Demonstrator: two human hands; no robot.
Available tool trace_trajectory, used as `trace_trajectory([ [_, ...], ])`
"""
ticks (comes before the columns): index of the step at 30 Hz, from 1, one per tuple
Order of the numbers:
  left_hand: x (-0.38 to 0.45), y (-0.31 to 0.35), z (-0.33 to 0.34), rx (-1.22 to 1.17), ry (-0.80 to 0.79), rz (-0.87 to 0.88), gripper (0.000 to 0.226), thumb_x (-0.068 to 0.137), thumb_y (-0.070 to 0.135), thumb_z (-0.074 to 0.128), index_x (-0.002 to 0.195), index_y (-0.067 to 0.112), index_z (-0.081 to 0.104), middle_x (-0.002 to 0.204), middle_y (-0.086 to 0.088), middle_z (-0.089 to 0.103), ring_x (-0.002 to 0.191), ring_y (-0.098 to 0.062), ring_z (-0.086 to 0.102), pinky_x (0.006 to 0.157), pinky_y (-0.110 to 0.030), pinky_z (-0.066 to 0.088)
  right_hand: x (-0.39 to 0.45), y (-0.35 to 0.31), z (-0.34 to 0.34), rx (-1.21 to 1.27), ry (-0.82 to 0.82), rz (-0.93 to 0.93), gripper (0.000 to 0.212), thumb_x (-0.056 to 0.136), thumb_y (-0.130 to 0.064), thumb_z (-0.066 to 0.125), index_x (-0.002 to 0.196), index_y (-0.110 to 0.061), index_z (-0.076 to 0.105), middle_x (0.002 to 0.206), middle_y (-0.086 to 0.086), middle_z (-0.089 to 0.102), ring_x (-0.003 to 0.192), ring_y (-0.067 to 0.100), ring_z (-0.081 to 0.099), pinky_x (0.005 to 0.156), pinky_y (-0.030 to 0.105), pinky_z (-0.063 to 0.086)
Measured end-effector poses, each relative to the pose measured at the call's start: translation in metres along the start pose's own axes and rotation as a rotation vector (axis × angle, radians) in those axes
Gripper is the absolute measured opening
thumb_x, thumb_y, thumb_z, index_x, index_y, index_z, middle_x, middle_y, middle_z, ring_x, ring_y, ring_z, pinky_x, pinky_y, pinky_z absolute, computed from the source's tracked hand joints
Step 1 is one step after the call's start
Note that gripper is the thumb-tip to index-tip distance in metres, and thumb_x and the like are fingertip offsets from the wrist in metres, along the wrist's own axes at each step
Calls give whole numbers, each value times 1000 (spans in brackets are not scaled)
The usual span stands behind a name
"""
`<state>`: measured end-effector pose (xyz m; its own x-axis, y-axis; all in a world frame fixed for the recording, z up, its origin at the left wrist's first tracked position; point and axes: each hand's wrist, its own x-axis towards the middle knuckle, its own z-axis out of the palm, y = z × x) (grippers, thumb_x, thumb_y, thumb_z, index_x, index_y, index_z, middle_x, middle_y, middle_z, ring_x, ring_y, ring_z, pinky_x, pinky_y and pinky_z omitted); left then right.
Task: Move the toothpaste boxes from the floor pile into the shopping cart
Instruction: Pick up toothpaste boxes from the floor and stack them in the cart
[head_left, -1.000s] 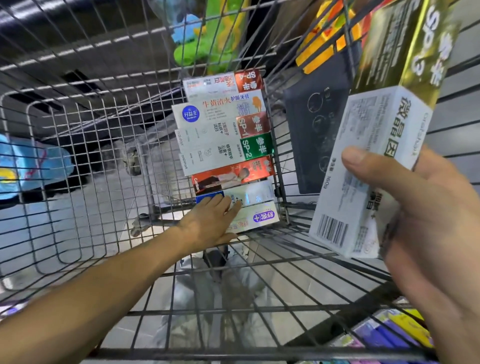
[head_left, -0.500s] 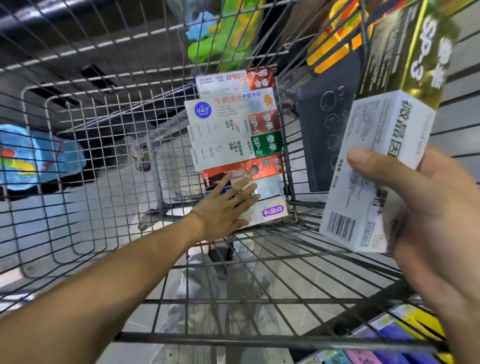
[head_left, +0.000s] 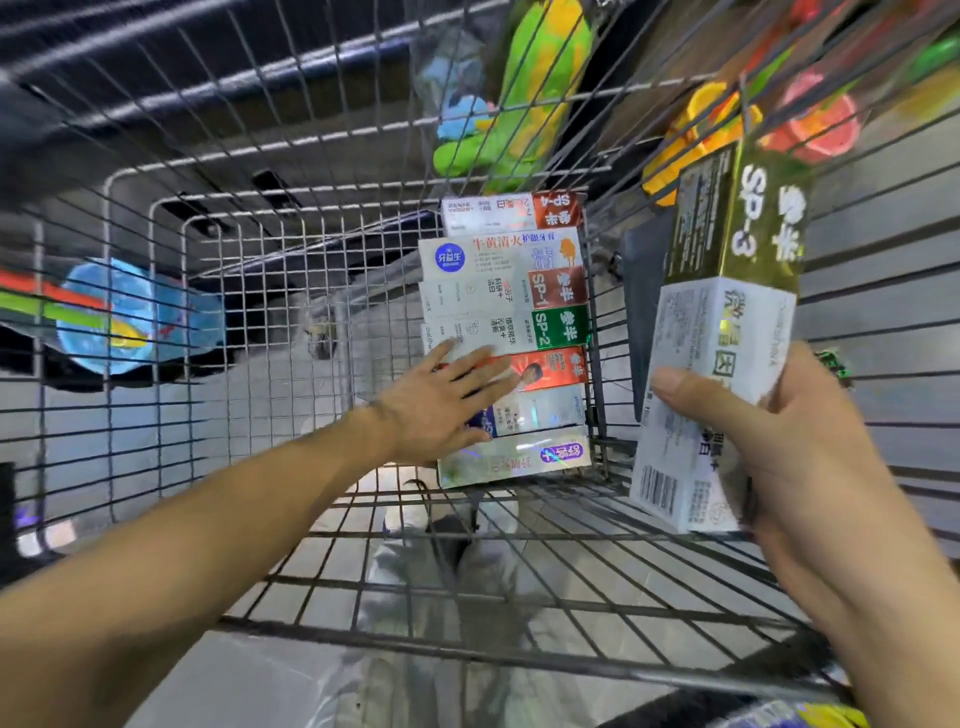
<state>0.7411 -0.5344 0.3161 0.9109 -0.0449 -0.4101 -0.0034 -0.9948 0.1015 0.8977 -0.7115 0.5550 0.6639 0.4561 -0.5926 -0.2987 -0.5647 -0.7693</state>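
Your left hand (head_left: 447, 400) lies flat, fingers spread, on the row of boxes (head_left: 511, 332) along the cart's (head_left: 218, 291) far right side, likely steadying them. Your right hand (head_left: 769, 436) grips two more boxes (head_left: 727, 332), near right, ready to add.

blue-and-white box (head_left: 540, 413) partly under left hand (head_left: 441, 405), floor pile cropped bottom right, cart-side toys blurred

Left hand (head_left: 441, 400) flat on boxes (head_left: 511, 332) in cart (head_left: 208, 291); right hand (head_left: 800, 457) grips white box (head_left: 691, 415).
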Motion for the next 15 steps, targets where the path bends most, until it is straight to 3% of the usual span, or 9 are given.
trace_trajectory([
  [2, -30, -20, -27, -54, 63, -125, 71, 101, 62, 7, 159, 25, -12, 167, -3, -12, 151, -20, -15, 122, -49, -11, 2, 5, 5, -41, -25, 6, 59, 71, -26, 83, 125, -21, 59, 106, -2, 75, 90, 13, 73, 78, 41, 61],
  [5, -88, -47, -59, -123, 149, -356, 72, 100, 63, 4, 159, 24, -11, 166, -3, -10, 153, -22, -10, 124, -51, -3, 10, 2, 21, -103, -54, -4, 60, 72, -27, 87, 124, -23, 57, 104, -4, 74, 85, 8, 72, 72, 34, 59],
  [8, -149, -68, -73, -100, 236, -552, 75, 100, 61, 10, 161, 17, 8, 167, -7, 10, 155, -25, 7, 124, -53, 12, 16, -4, 50, -171, -134, -79, 47, 77, -22, 85, 117, -24, 60, 101, -2, 73, 75, 4, 70, 60, 25, 51],
  [11, -200, -85, -77, -87, 262, -692, 74, 98, 57, 28, 157, 11, 30, 162, -12, 31, 151, -30, 24, 120, -58, 19, 28, -9, 84, -362, -140, -237, 36, 66, -32, 85, 95, -27, 64, 88, -2, 73, 76, 16, 70, 61, 37, 54],
  [15, -252, -106, -65, 12, 234, -765, 76, 95, 55, 31, 154, 8, 35, 159, -18, 34, 150, -33, 26, 120, -60, 14, 54, -5, 136, -707, -216, -396, 48, 55, -47, 74, 89, -16, 61, 82, 7, 66, 76, 31, 62, 61, 41, 53],
])
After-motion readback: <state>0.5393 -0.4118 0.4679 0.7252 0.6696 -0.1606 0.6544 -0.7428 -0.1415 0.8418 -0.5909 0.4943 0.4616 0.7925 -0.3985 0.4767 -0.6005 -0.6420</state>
